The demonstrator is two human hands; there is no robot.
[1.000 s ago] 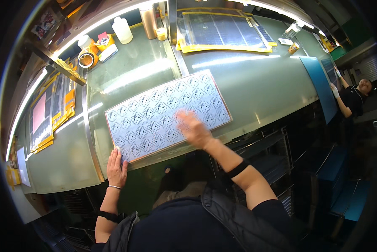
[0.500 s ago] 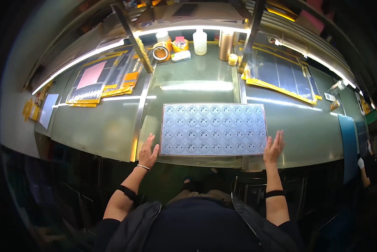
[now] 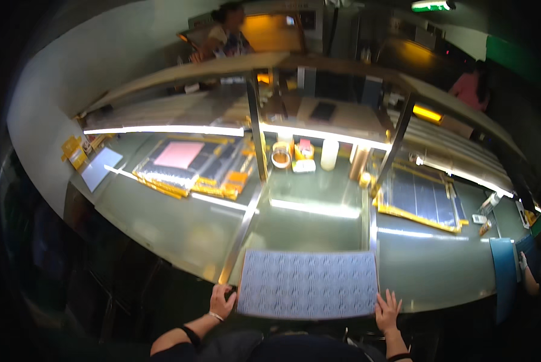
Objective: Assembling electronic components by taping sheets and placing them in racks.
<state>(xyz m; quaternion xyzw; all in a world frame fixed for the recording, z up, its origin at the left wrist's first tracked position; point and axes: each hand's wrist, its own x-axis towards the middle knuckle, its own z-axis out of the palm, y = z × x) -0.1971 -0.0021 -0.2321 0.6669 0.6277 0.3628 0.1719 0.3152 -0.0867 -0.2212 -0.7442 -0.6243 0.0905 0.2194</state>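
A rectangular printed panel (image 3: pixel 306 283), pale blue with rows of dark repeated patterns and a thin brownish edge, lies flat at the near edge of the bench. Beside its left short side is my left hand (image 3: pixel 221 303), thumb apart from slightly bent fingers, holding nothing. My right hand (image 3: pixel 389 311) rests at the panel's right short side with fingers spread; the fingertips come up to that edge, though contact is hard to tell. Blur hides the panel's fine pattern.
Stacked dark sheets with yellow taped edges lie left (image 3: pixel 180 175) and right (image 3: pixel 420 196). Tape rolls (image 3: pixel 281 158), a white bottle (image 3: pixel 329 154) and a copper-coloured cylinder (image 3: pixel 359 161) stand behind. A shelf frame (image 3: pixel 256 120) spans the bench. Blue boards (image 3: pixel 503 277) and a co-worker's gloved hand (image 3: pixel 523 260) are at right.
The view has tilted upward, bringing the upper shelf and two people beyond into sight. My hands remain beside the panel's short sides, the left one with fingers more bent.
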